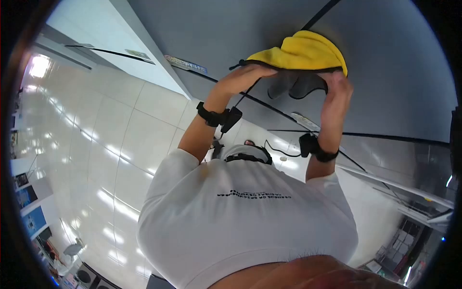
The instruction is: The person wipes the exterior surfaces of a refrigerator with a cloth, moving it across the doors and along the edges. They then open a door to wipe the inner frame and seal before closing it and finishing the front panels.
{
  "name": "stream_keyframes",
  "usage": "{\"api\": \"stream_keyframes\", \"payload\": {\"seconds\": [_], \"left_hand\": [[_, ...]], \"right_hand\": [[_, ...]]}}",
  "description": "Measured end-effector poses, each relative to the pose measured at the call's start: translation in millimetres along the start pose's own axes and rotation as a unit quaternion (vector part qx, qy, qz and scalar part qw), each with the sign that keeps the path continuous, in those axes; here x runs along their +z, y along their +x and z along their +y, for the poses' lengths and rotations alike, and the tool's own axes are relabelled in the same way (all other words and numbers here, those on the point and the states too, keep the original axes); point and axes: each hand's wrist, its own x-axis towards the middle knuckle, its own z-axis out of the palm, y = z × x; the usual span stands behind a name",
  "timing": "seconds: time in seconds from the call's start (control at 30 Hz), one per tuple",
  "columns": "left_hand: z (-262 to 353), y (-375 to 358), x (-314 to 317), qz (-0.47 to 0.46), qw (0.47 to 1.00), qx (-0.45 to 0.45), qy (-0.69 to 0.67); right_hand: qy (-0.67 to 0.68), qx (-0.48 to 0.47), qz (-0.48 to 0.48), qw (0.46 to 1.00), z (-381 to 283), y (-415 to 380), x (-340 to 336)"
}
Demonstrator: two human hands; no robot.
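Observation:
A yellow cloth point(308, 52) with a dark edge and a grey underside is held up against the grey appliance front point(390, 62). My left hand point(251, 77) has the cloth's left end, with its fingers closed and partly hidden under the fabric. At the right end, my right hand point(337, 85) grips the cloth by its dark edge. The middle of the cloth bunches up between the two hands, and part of its grey side hangs below. Each wrist wears a black strap with a small black device.
Dark seams and small labels point(187, 63) mark the grey front. A white cabinet point(115, 43) stands at the upper left. Glossy tiled floor point(110, 139) lies at the left, with display items along the far left edge. Shelving point(402, 245) shows at the lower right.

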Motion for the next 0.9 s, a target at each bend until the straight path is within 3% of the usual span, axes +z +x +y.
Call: {"api": "stream_keyframes", "payload": {"seconds": [0.07, 0.1, 0.17, 0.23, 0.33, 0.37, 0.43, 0.47, 0.5, 0.57, 0.63, 0.67, 0.73, 0.8, 0.83, 0.9], "left_hand": [[-8, 7, 3, -0.061, 0.971, -0.003, -0.230], [-1, 5, 10, -0.062, 0.971, 0.000, -0.231], [14, -8, 20, -0.052, 0.937, -0.008, -0.346], [-44, -2, 19, -0.109, 0.930, -0.055, -0.348], [-67, -4, 22, 0.004, 0.952, -0.210, -0.223], [-66, -6, 20, 0.003, 0.952, -0.207, -0.226], [-49, -11, 12, -0.018, 0.975, -0.133, -0.177], [-34, -9, 5, -0.015, 0.982, -0.172, -0.083], [-11, -12, -4, -0.011, 0.982, -0.169, -0.082], [19, -29, -15, -0.039, 0.990, 0.119, -0.066], [28, -26, -30, -0.083, 0.963, 0.207, -0.151], [44, -32, -32, -0.038, 0.960, 0.240, -0.141], [48, -31, -38, 0.002, 0.942, 0.272, -0.194], [54, -31, -33, 0.067, 0.896, 0.266, -0.350], [46, -36, -33, 0.074, 0.896, 0.275, -0.342], [13, -35, -46, -0.024, 0.804, 0.184, -0.565]], "right_hand": [[0.091, 0.145, 0.167, 0.971, -18, 5, 23], [0.089, 0.141, 0.167, 0.972, -15, 5, 23], [0.000, 0.079, -0.041, 0.996, 4, 4, 33], [-0.037, 0.096, -0.091, 0.990, 23, -2, 50], [-0.122, 0.090, -0.113, 0.982, 46, -14, 65], [-0.169, 0.095, -0.119, 0.974, 51, -17, 66], [-0.205, 0.090, -0.145, 0.964, 48, -17, 62], [-0.189, 0.067, -0.141, 0.969, 39, -19, 60], [-0.172, 0.041, -0.138, 0.974, 29, -19, 59], [-0.075, 0.037, -0.087, 0.993, 14, -13, 57], [-0.051, 0.016, -0.077, 0.996, -3, 0, 48], [-0.005, -0.003, -0.083, 0.997, -18, 9, 49], [0.049, -0.029, -0.092, 0.994, -25, 13, 55], [-0.010, 0.003, -0.151, 0.989, -16, 13, 60], [-0.003, -0.008, -0.156, 0.988, -17, 9, 63], [-0.174, -0.034, -0.190, 0.966, -15, -3, 75]]}}
